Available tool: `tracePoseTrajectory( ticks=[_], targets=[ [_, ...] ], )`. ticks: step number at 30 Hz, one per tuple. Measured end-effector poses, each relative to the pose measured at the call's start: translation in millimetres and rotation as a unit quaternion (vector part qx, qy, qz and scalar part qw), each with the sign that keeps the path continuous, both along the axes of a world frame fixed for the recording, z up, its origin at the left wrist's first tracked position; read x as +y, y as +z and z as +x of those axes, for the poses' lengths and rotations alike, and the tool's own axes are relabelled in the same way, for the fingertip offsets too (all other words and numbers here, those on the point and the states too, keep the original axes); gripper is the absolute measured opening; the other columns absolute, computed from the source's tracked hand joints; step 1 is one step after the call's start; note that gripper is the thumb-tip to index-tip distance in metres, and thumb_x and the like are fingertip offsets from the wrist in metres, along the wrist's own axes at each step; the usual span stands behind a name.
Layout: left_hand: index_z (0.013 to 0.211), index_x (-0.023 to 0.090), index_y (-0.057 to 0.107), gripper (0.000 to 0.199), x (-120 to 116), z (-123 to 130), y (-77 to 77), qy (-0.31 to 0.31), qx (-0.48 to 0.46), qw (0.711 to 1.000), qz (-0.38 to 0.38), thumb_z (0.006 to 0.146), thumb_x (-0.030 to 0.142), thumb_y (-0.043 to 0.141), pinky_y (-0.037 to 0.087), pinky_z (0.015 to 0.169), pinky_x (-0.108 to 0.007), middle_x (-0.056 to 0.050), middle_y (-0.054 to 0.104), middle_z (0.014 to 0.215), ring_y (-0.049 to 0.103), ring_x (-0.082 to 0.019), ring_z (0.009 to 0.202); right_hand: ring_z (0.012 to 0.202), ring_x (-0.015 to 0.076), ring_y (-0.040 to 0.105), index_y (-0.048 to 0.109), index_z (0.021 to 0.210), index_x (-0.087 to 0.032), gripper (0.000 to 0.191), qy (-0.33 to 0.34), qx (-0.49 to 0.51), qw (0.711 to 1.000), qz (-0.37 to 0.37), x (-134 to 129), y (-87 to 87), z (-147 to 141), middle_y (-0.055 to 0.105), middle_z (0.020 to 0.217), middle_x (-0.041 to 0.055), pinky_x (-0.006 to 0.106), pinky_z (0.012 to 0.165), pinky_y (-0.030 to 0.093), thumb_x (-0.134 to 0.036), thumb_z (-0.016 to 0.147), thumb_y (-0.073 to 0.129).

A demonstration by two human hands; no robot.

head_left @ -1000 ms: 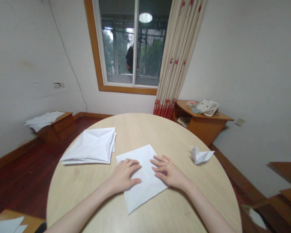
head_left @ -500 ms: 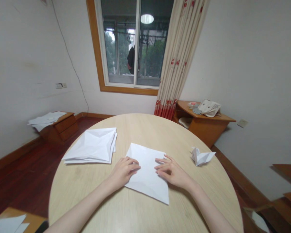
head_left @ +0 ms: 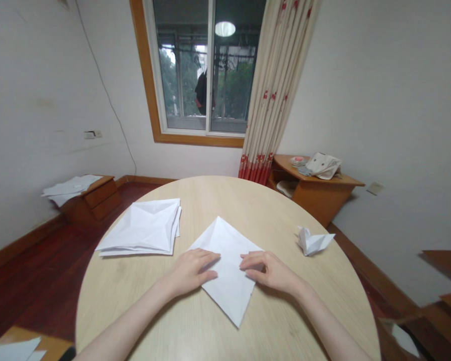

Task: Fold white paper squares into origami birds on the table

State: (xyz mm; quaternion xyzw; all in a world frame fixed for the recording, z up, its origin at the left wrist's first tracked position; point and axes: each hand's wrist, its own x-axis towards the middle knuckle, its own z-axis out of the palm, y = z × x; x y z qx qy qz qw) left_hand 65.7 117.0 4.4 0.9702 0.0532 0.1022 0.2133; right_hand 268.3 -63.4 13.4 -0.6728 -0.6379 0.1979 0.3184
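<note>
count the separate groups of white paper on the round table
3: the stack at left, the sheet between the left hand and right hand, and the folded piece at right. Sheets within the stack may be hidden.

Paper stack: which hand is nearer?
Left. The left hand is to the right of the stack, on its near side; the right hand is farther right, across the sheet.

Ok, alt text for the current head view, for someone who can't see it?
A person's left hand and right hand rest on a square of white paper, one corner pointing toward the viewer, on a pale round table. A stack of creased paper lies to the left, a folded paper figure to the right, with a window and curtain beyond.
</note>
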Motion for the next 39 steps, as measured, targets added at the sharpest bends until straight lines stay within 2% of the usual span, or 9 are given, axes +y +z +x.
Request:
tracePoseTrajectory(
  ticks=[2, 5, 8, 11, 17, 22, 25, 33, 39],
  targets=[
    [0.131, 0.026, 0.054, 0.054, 3, -3, 3.4, -0.009, 0.017, 1.0, -0.021, 0.084, 0.05, 0.062, 0.038, 0.103, -0.037, -0.006, 0.058, 0.132, 0.053, -0.025, 0.121, 0.11, 0.0268, 0.061, 0.074, 0.098, -0.022, 0.027, -0.002, 0.008, 1.0, -0.002, 0, -0.3, 0, 0.069, 0.113, 0.0091, 0.043, 0.098, 0.044, -0.039, 0.081, 0.063],
    [0.135, 0.026, 0.049, 0.078, 5, -6, 6.2, -0.011, 0.041, 0.998, -0.04, 0.069, 0.061, 0.071, 0.033, 0.108, -0.039, -0.008, 0.051, 0.139, 0.047, -0.027, 0.128, 0.116, 0.0289, 0.056, 0.071, 0.108, -0.023, 0.042, 0.0, 0.027, 0.999, -0.038, 0, -0.3, 3, 0.062, 0.126, 0.0103, 0.045, 0.102, 0.04, -0.045, 0.072, 0.072],
    [0.139, 0.024, 0.044, 0.097, 5, -8, 7.5, -0.022, 0.071, 0.996, -0.041, 0.056, 0.062, 0.078, 0.03, 0.11, -0.042, -0.011, 0.042, 0.145, 0.04, -0.03, 0.133, 0.121, 0.0308, 0.052, 0.067, 0.116, -0.023, 0.066, -0.003, 0.046, 0.996, -0.078, 0, -1.0, 6, 0.059, 0.13, 0.0114, 0.047, 0.106, 0.036, -0.048, 0.057, 0.083],
    [0.141, 0.022, 0.042, 0.102, 4, -8, 8.0, -0.03, 0.089, 0.994, -0.049, 0.054, 0.059, 0.081, 0.028, 0.111, -0.044, -0.013, 0.038, 0.147, 0.035, -0.031, 0.136, 0.124, 0.0306, 0.05, 0.064, 0.119, -0.025, 0.078, 0.003, 0.057, 0.995, -0.086, 0, -2.9, 8, 0.058, 0.131, 0.0112, 0.048, 0.108, 0.033, -0.047, 0.048, 0.087],
    [0.131, 0.027, 0.054, 0.074, 1, -6, 10.3, -0.04, 0.043, 0.996, -0.069, 0.065, 0.048, 0.079, 0.033, 0.108, -0.042, -0.01, 0.05, 0.139, 0.045, -0.028, 0.129, 0.125, 0.0305, 0.049, 0.07, 0.108, -0.027, 0.062, -0.004, 0.066, 0.992, -0.105, 1, -4.9, 10, 0.059, 0.13, 0.0103, 0.05, 0.109, 0.031, -0.046, 0.051, 0.086],
    [0.103, 0.022, 0.072, 0.03, 3, -5, 10.4, -0.036, -0.001, 0.993, -0.11, 0.074, 0.031, 0.074, 0.044, 0.098, -0.033, -0.009, 0.064, 0.122, 0.059, -0.023, 0.113, 0.127, 0.0297, 0.047, 0.074, 0.099, -0.027, 0.04, 0.011, 0.081, 0.99, -0.114, 0, -2.9, 12, 0.061, 0.127, 0.0094, 0.05, 0.109, 0.031, -0.048, 0.065, 0.078],
    [0.091, 0.022, 0.074, 0.015, 6, -5, 7.8, -0.031, -0.017, 0.99, -0.136, 0.079, 0.028, 0.069, 0.046, 0.094, -0.031, -0.007, 0.068, 0.115, 0.062, -0.021, 0.107, 0.124, 0.0289, 0.051, 0.074, 0.097, -0.028, 0.033, 0.02, 0.091, 0.99, -0.102, -1, -2.1, 12, 0.065, 0.12, 0.0091, 0.051, 0.107, 0.034, -0.05, 0.072, 0.072],
    [0.081, 0.022, 0.074, 0.017, 10, -4, 8.7, -0.023, -0.018, 0.985, -0.171, 0.087, 0.031, 0.06, 0.046, 0.094, -0.03, -0.005, 0.067, 0.114, 0.062, -0.02, 0.105, 0.112, 0.0274, 0.061, 0.075, 0.097, -0.026, 0.031, -0.012, 0.093, 0.993, -0.074, -5, 1.1, 11, 0.065, 0.121, 0.0089, 0.046, 0.1, 0.042, -0.049, 0.08, 0.064],
    [0.099, 0.02, 0.069, 0.022, 9, -5, 11.3, -0.007, -0.035, 0.987, -0.159, 0.091, 0.033, 0.053, 0.043, 0.097, -0.032, -0.007, 0.067, 0.115, 0.06, -0.022, 0.109, 0.109, 0.0276, 0.063, 0.075, 0.097, -0.021, 0.032, -0.035, 0.093, 0.995, -0.032, -4, 1.2, 9, 0.069, 0.113, 0.0099, 0.042, 0.096, 0.045, -0.046, 0.083, 0.059]
  ],
)
